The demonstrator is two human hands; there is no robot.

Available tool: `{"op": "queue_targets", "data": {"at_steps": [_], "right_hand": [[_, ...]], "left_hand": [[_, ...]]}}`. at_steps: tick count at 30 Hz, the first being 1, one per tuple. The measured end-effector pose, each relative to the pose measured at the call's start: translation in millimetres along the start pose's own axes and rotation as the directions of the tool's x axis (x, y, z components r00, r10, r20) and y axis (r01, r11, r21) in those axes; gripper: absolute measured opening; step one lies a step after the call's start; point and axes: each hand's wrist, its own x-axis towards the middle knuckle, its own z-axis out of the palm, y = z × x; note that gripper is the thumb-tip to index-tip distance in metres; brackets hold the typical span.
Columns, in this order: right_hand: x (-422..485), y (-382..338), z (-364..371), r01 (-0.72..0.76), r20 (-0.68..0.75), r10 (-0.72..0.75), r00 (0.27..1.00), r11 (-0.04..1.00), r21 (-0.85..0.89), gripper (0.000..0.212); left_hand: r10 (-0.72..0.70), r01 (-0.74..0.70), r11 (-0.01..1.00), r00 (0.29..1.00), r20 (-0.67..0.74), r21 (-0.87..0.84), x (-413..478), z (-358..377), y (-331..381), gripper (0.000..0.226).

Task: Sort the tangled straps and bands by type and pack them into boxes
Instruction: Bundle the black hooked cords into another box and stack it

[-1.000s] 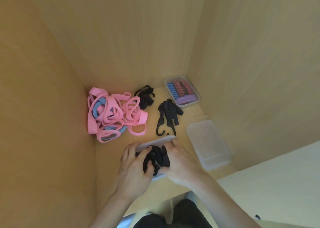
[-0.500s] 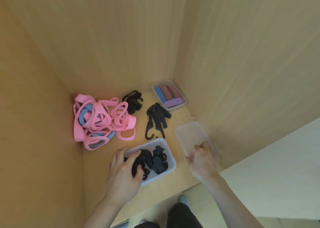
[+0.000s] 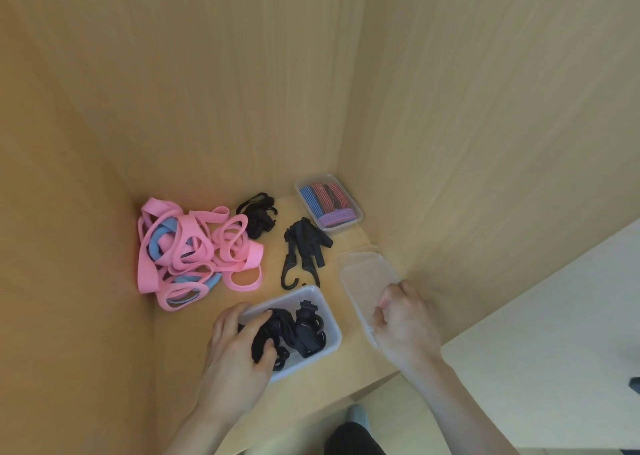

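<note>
- Head view: left hand [image 3: 239, 344] grips black straps [image 3: 301, 330] inside the box [image 3: 330, 342] on the worktop [image 3: 346, 378].
- Right hand [image 3: 405, 319], just right of the box, is clenched round a clear lid [image 3: 363, 274] at its near end.
- Pink bands [image 3: 194, 247] lie behind the box, leftward.

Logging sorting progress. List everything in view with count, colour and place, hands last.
pink bands: many, pink, pile at back left
blue bands: few, blue, in that pile
loose straps: two bundles, black, shelf middle
back box: one, clear, back right
striped bands: several, red, blue, purple, back box
front box: one, clear, near edge
packed straps: one bundle, black, in front box
lid: one, clear, right of front box
left hand: grips packed straps
right hand: grips lid
</note>
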Motion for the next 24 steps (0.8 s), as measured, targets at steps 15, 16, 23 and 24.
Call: {"op": "queue_targets", "data": {"at_steps": [15, 16, 23, 24], "right_hand": [[-13.2, -37.4, -61.5, 0.378, 0.092, -0.480, 0.872, 0.782, 0.496, 0.027], [-13.2, -38.4, -59.5, 0.355, 0.111, -0.476, 0.873, 0.773, 0.525, 0.025], [-5.9, -43.2, -46.1, 0.310, -0.018, -0.385, 0.923, 0.713, 0.629, 0.013], [-3.6, -44.0, -43.0, 0.271, -0.023, -0.342, 0.939, 0.698, 0.663, 0.013]], "left_hand": [[0.132, -0.233, 0.924, 0.939, -0.319, -0.304, 5.0, -61.6, 39.1, 0.051], [0.132, -0.234, 0.924, 0.937, -0.322, -0.302, 4.2, -64.3, 38.9, 0.036], [-0.148, 0.009, 0.859, 0.961, -0.232, -0.512, -13.4, -68.3, 33.4, 0.019], [-0.191, 0.047, 0.832, 0.960, -0.206, -0.553, -15.1, -67.0, 31.2, 0.017]]}}
